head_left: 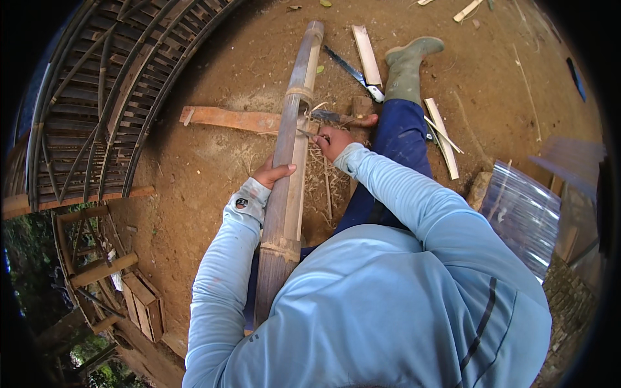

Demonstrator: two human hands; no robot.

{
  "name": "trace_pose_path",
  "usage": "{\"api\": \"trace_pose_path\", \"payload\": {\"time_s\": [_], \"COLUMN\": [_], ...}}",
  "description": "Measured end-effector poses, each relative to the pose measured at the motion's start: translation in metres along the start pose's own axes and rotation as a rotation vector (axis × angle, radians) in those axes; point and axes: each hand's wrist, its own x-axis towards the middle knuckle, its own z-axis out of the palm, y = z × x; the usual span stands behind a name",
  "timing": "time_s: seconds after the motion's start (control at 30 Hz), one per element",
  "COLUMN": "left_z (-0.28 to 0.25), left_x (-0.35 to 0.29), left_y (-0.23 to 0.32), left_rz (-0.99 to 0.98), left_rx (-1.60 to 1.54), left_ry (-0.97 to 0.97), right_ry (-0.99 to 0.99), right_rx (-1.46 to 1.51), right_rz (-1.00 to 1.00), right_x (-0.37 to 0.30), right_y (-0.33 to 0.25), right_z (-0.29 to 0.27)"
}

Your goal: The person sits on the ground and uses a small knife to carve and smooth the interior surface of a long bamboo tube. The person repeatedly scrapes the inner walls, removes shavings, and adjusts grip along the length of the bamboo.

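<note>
A long bamboo pole [284, 205] runs from my lap away across the ground, with ring-like nodes and a pale cut strip along its right side. My left hand [274, 173] grips its left edge near the middle, thumb on top. My right hand [332, 142] is closed on a small knife [304, 132], whose thin blade points left against the pole's cut side. The knife's handle is hidden in my fist. Just beyond that hand, a dark-bladed tool with a wooden handle [359, 121] lies by a wooden block [362, 107].
A flat plank [233, 119] lies crosswise beneath the pole. Beyond are a saw [354, 72] and a bamboo slat [367, 55], near my booted leg [404, 74]. Shavings [320, 187] litter the ground. A slatted bamboo structure [84, 97] stands left; clear corrugated sheets [524, 210] lie right.
</note>
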Motion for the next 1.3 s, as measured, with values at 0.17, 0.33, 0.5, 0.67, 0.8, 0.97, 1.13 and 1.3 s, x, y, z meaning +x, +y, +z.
{"api": "trace_pose_path", "payload": {"time_s": [0.17,0.33,0.5,0.67,0.8,0.97,1.13,1.3], "left_z": [-0.002,0.001,-0.011,-0.017,-0.02,-0.008,-0.014,-0.01], "left_x": [0.001,-0.002,0.003,0.008,0.009,0.008,0.016,0.015], "left_y": [-0.003,0.0,-0.009,-0.016,-0.015,-0.006,-0.018,-0.017], "left_rz": [0.012,-0.015,-0.024,-0.101,-0.14,-0.03,0.018,0.077], "left_rx": [0.027,-0.022,-0.058,-0.193,-0.194,-0.045,0.08,0.103], "left_ry": [-0.003,-0.009,-0.045,-0.069,-0.084,-0.043,0.05,0.046], "right_ry": [0.024,0.043,0.032,0.037,0.034,-0.024,-0.066,-0.08], "right_rx": [-0.032,-0.057,-0.107,-0.038,-0.147,-0.199,-0.267,-0.316], "right_rz": [-0.025,-0.017,-0.023,0.003,-0.13,-0.036,0.059,0.002], "right_x": [0.033,0.044,0.054,0.06,0.034,0.012,0.039,0.046], "right_y": [0.023,0.025,0.01,0.021,0.017,-0.009,-0.018,-0.011], "right_z": [-0.007,-0.009,-0.02,-0.018,-0.016,-0.03,-0.044,-0.042]}}
